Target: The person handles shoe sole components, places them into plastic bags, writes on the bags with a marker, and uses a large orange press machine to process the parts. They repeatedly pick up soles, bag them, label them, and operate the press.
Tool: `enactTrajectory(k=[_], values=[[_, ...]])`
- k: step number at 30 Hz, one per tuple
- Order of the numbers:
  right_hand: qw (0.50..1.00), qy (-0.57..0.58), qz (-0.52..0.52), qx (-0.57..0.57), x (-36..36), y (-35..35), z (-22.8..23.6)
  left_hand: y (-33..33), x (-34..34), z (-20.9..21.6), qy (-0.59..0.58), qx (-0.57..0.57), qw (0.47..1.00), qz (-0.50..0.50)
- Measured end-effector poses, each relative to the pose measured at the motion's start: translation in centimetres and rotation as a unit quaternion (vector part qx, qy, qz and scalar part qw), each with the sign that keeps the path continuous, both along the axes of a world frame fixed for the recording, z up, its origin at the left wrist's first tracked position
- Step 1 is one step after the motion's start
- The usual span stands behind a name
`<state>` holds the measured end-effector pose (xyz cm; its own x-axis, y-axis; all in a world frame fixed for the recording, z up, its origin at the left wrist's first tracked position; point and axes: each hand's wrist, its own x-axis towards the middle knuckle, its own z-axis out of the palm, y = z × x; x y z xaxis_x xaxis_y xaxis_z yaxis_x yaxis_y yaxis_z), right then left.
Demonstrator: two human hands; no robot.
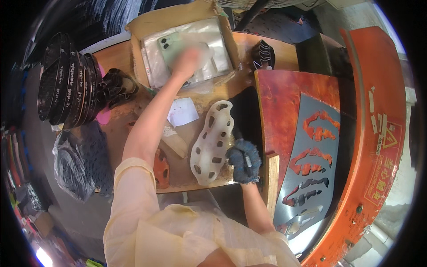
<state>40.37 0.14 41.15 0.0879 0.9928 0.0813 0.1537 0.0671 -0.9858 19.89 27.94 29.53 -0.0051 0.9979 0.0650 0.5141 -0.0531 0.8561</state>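
My bare left hand [189, 61] is stretched forward over a cardboard box [141, 26]. It is over the right side of a pale green phone [170, 47], which lies on clear plastic bags [155, 73] in the box. Blur hides its fingers, so its hold on the phone is unclear. In a dark knitted glove, my right hand [243, 161] has its fingers curled in. Whatever they may hold is hidden. Just left of the glove lies a long, off-white plate [205, 151] with wavy edges and several cut-out holes.
Black curved pieces [62, 84] are stacked at the left, above a dark plastic bag [73, 167]. White paper [182, 112], a wood block [174, 141] and an orange perforated piece [161, 169] lie mid-table. To the right, a grey cut-out sheet [291, 182] rests on a red board [278, 107] beside an orange machine frame [378, 89].
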Motion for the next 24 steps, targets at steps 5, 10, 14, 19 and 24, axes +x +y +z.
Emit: enactTrajectory(k=[5, 10, 14, 19, 24], values=[[0.931, -0.300, -0.060, 0.199, -2.2, 8.9, 0.6, -3.1, -2.8, 1.7, 0.003, 0.031, 0.999, -0.017], [0.829, -0.466, 0.018, 0.308, -5.3, 20.4, -1.3, -4.1, -1.9, 4.9, -0.001, -0.037, 0.993, -0.113], [0.932, -0.314, 0.095, 0.152, -6.1, 23.0, -3.4, -3.7, -2.4, 5.0, -0.048, 0.002, 0.992, -0.118], [0.947, -0.239, -0.025, 0.211, -2.8, 16.0, 0.2, -2.4, -2.7, 3.5, 0.163, 0.035, 0.982, -0.087], [0.959, -0.038, -0.091, 0.266, 3.4, 4.7, 6.2, -1.7, 0.3, 2.3, 0.369, 0.063, 0.926, -0.059]])
